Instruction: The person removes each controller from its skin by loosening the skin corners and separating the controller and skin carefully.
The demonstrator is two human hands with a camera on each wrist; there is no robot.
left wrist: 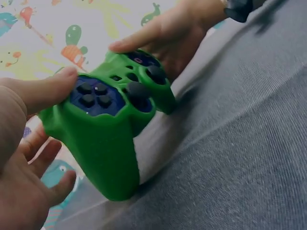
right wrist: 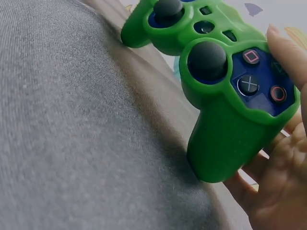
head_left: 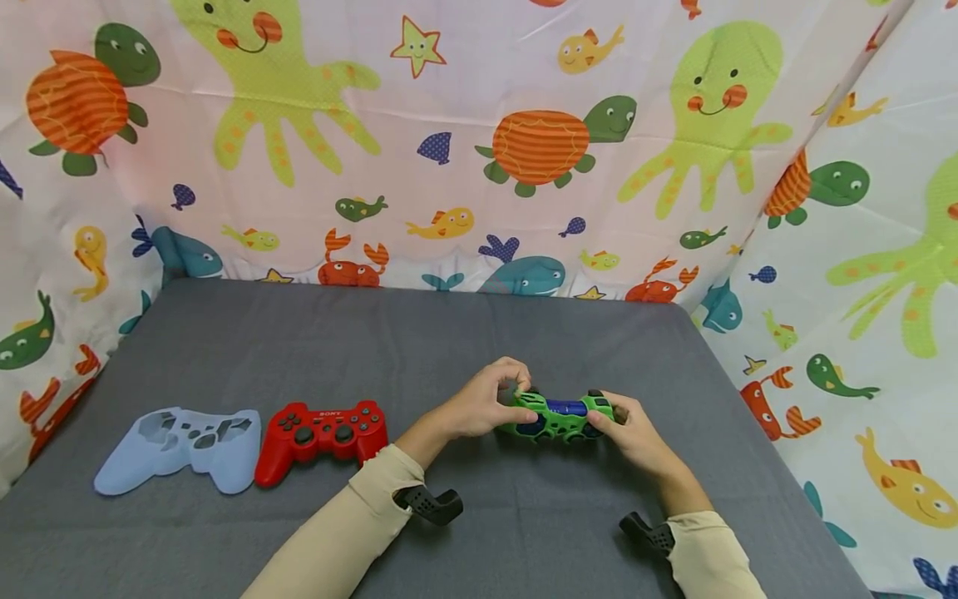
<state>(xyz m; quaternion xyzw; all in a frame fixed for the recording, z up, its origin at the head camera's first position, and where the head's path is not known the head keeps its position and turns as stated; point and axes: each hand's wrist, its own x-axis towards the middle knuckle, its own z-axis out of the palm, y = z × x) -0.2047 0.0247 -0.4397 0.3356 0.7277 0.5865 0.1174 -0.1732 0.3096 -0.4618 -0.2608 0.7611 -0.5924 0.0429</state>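
While both hands meet just right of centre in the head view, they hold a blue controller [head_left: 563, 413] wrapped in a green cover [head_left: 552, 426], its grips resting on the grey table [head_left: 464, 349]. The left hand [head_left: 482, 405] has its fingers curled over the controller's left end, fingertips bunched at the top edge of the cover; in the left wrist view its thumb [left wrist: 50, 88] lies beside the d-pad [left wrist: 93, 94] while the other fingers curl behind the grip. The right hand [head_left: 636, 433] wraps the right grip from outside, with its thumb [right wrist: 288, 52] against the edge near the face buttons [right wrist: 261, 79] and its fingers [right wrist: 259, 187] cupped under the grip. The two thumbsticks [right wrist: 207, 58] stand free of either hand. At lower left of the head view, well apart from the hands, a red controller [head_left: 322, 437] lies flat on the table, and just beside it, further left, lies an empty pale blue cover [head_left: 183, 445]. Cloth with sea animals [head_left: 524, 141] hangs behind and along both sides of the table.
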